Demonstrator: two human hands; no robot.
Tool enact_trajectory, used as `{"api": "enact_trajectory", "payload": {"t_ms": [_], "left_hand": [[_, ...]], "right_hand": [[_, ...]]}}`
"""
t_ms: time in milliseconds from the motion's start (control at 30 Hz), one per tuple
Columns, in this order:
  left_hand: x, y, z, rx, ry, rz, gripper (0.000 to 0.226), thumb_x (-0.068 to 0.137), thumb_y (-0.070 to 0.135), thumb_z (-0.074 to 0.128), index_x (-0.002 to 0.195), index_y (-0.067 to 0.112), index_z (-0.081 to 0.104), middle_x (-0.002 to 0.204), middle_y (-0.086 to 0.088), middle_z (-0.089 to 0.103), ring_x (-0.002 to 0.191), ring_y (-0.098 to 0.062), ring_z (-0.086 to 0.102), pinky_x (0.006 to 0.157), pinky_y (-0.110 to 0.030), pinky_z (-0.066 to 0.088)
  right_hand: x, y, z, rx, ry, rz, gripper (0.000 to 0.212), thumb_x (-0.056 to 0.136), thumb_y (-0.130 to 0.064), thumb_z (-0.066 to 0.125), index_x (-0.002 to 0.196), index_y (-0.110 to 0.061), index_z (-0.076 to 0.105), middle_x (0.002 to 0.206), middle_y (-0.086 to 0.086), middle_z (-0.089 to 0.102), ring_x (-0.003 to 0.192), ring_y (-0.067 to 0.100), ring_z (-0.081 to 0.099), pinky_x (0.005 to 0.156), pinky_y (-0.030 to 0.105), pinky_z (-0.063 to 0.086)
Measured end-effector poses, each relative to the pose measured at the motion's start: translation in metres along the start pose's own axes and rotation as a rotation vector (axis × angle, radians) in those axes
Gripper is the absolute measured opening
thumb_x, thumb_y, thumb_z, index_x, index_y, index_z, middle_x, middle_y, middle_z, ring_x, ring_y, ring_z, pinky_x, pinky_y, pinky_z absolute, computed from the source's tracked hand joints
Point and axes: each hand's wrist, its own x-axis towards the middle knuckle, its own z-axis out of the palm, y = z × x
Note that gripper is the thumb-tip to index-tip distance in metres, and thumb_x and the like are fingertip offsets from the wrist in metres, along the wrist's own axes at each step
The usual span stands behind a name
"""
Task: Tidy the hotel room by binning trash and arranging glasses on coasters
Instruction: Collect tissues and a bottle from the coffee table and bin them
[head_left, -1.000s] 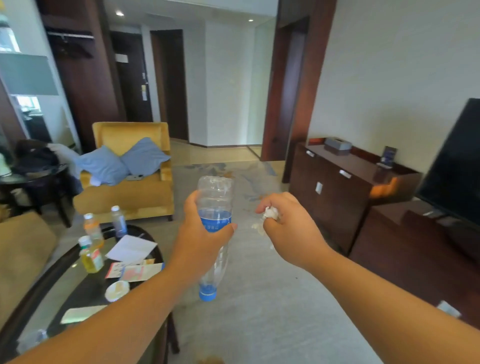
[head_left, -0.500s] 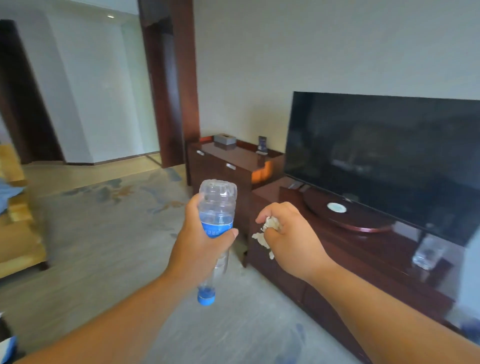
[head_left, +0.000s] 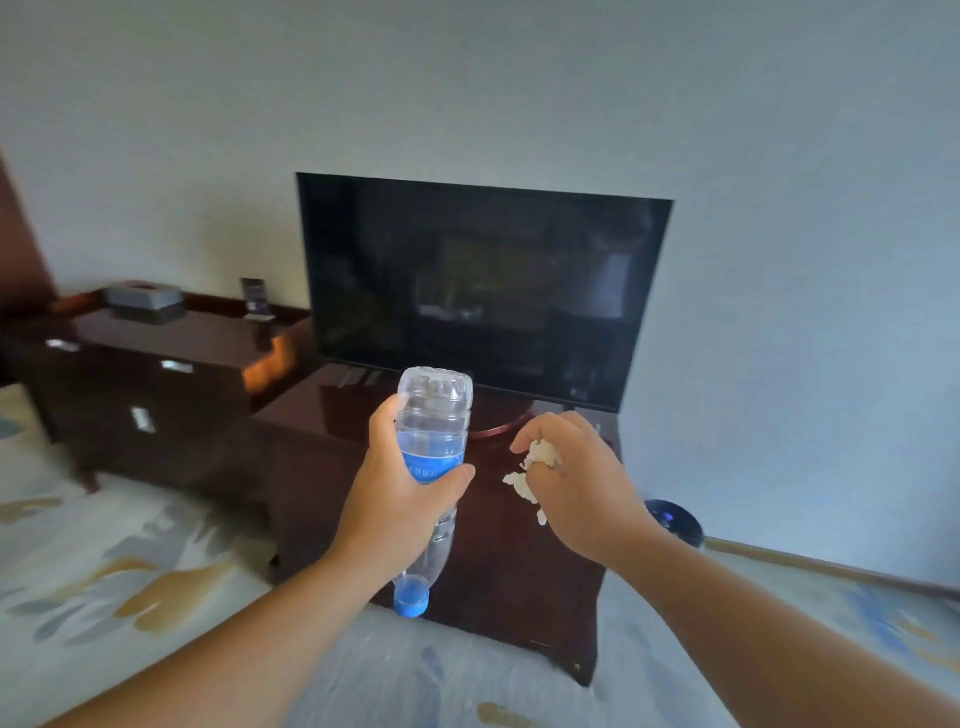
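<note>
1. My left hand (head_left: 400, 499) is wrapped around a clear plastic water bottle with a blue label (head_left: 434, 410). The fingers curl round the far side and the thumb presses across the label on the near side.
2. I hold the bottle upside down. Its blue cap (head_left: 411, 603) points at the floor below my wrist, and its ribbed base stands above my fingers.
3. My right hand (head_left: 576, 493) is closed tightly into a fist around a crumpled white paper tissue (head_left: 543, 457). Ragged bits of it stick out between my fingers and hang beneath them.
4. Both hands are in the air, near each other but not touching, in front of a low dark glossy wooden cabinet (head_left: 519, 571).
5. A black flat-screen television (head_left: 483, 291) stands on that cabinet, switched off.
6. To the right of the cabinet, against the pale wall, a dark round container (head_left: 672, 519) sits on the floor, partly hidden behind my right wrist.
7. To the left stands a taller dark wooden sideboard (head_left: 156, 374) with a grey tissue box (head_left: 143, 301) on top.
8. A pale patterned carpet (head_left: 104, 571) covers the floor.
</note>
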Motion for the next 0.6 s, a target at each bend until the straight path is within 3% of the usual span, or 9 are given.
{"api": "enact_trajectory", "payload": {"t_ms": [67, 167, 233, 400, 500, 600], "left_hand": [[0.013, 0.0, 0.019, -0.031, -0.066, 0.03, 0.076, 0.072, 0.039, 0.078, 0.12, 0.061, 0.022, 0.107, 0.046, 0.045, 0.096, 0.018, 0.052, 0.057, -0.005, 0.045], [0.026, -0.002, 0.054, -0.083, -0.153, 0.046, 0.075, 0.073, 0.037, 0.078, 0.125, 0.053, 0.026, 0.111, 0.036, 0.05, 0.096, 0.014, 0.054, 0.063, -0.01, 0.046], [0.029, -0.002, 0.079, -0.108, -0.209, 0.052, 0.075, 0.074, 0.036, 0.078, 0.126, 0.051, 0.026, 0.111, 0.036, 0.05, 0.097, 0.014, 0.054, 0.065, -0.011, 0.047], [0.032, 0.011, 0.146, -0.158, -0.334, 0.099, 0.077, 0.075, 0.037, 0.077, 0.116, 0.068, 0.019, 0.11, 0.047, 0.044, 0.1, 0.018, 0.051, 0.062, -0.001, 0.045], [0.036, 0.025, 0.192, -0.176, -0.377, 0.113, 0.075, 0.075, 0.038, 0.077, 0.124, 0.057, 0.024, 0.111, 0.046, 0.043, 0.101, 0.018, 0.05, 0.064, -0.003, 0.045], [0.04, 0.039, 0.241, -0.194, -0.392, 0.119, 0.078, 0.074, 0.037, 0.078, 0.131, 0.049, 0.025, 0.119, 0.032, 0.045, 0.103, 0.011, 0.052, 0.069, -0.007, 0.045]], "right_hand": [[-0.001, 0.011, -0.011, -0.01, 0.043, 0.058, 0.038, 0.088, -0.015, 0.048, 0.08, -0.051, 0.051, 0.097, -0.032, 0.043, 0.078, 0.001, 0.055, 0.052, 0.008, 0.042], [-0.008, 0.031, -0.028, -0.015, 0.075, 0.145, 0.037, 0.084, -0.013, 0.046, 0.081, -0.049, 0.053, 0.098, -0.026, 0.045, 0.073, 0.005, 0.057, 0.051, 0.016, 0.045], [-0.013, 0.046, -0.041, -0.056, 0.095, 0.187, 0.035, 0.082, -0.012, 0.046, 0.082, -0.047, 0.053, 0.097, -0.024, 0.046, 0.071, 0.001, 0.056, 0.05, 0.012, 0.041], [-0.024, 0.086, -0.079, -0.101, 0.179, 0.282, 0.034, 0.08, -0.013, 0.046, 0.083, -0.046, 0.053, 0.098, -0.03, 0.044, 0.076, -0.009, 0.053, 0.049, 0.007, 0.039], [-0.029, 0.116, -0.106, -0.133, 0.212, 0.304, 0.032, 0.079, -0.01, 0.048, 0.084, -0.042, 0.054, 0.096, -0.026, 0.046, 0.081, -0.012, 0.05, 0.056, 0.004, 0.038], [-0.033, 0.15, -0.138, -0.143, 0.222, 0.323, 0.031, 0.081, -0.011, 0.049, 0.085, -0.041, 0.054, 0.097, -0.023, 0.047, 0.079, -0.008, 0.051, 0.054, 0.008, 0.037]]}}
